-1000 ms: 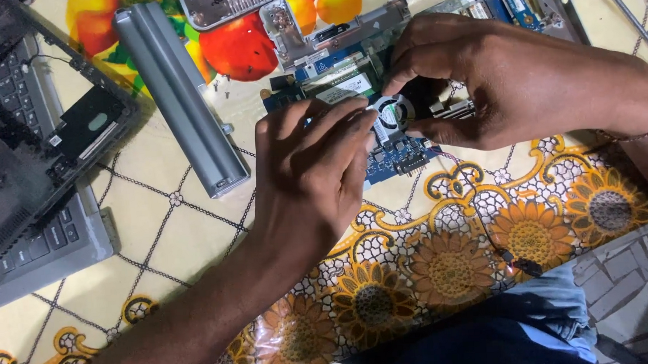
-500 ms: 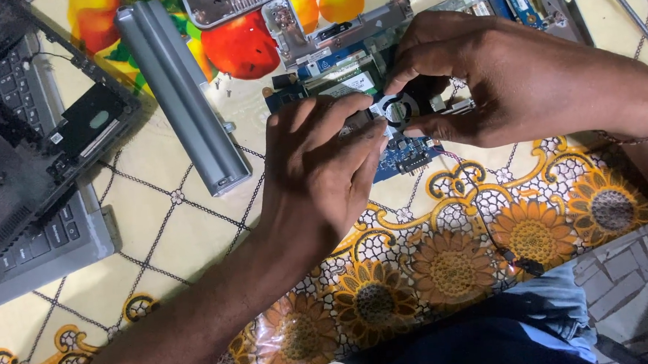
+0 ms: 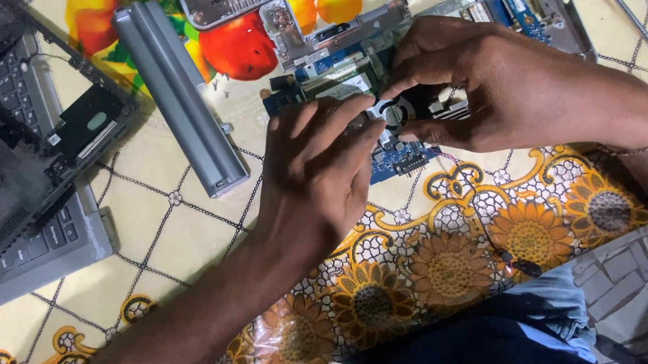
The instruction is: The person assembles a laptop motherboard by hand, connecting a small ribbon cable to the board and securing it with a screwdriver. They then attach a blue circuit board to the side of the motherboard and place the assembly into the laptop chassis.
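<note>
The fingers of the right hand (image 3: 511,91) pinch a small black cooling fan (image 3: 398,115) from above and below. The fingers of the left hand (image 3: 320,175) are extended, their tips pressing on the fan's near rim. The fan sits on a blue circuit board (image 3: 404,159) lying mid-bench, toward the far edge. A grey battery pack (image 3: 179,93) lies just left of the board. A dismantled laptop (image 3: 27,160) occupies the left edge of the bench (image 3: 157,235), which carries a floral cloth.

You have two bare hands (image 3: 317,182) at centre frame; one long grey battery bar (image 3: 179,93) upper left; one blue circuit board (image 3: 404,159); one small round black fan (image 3: 394,114).
</note>
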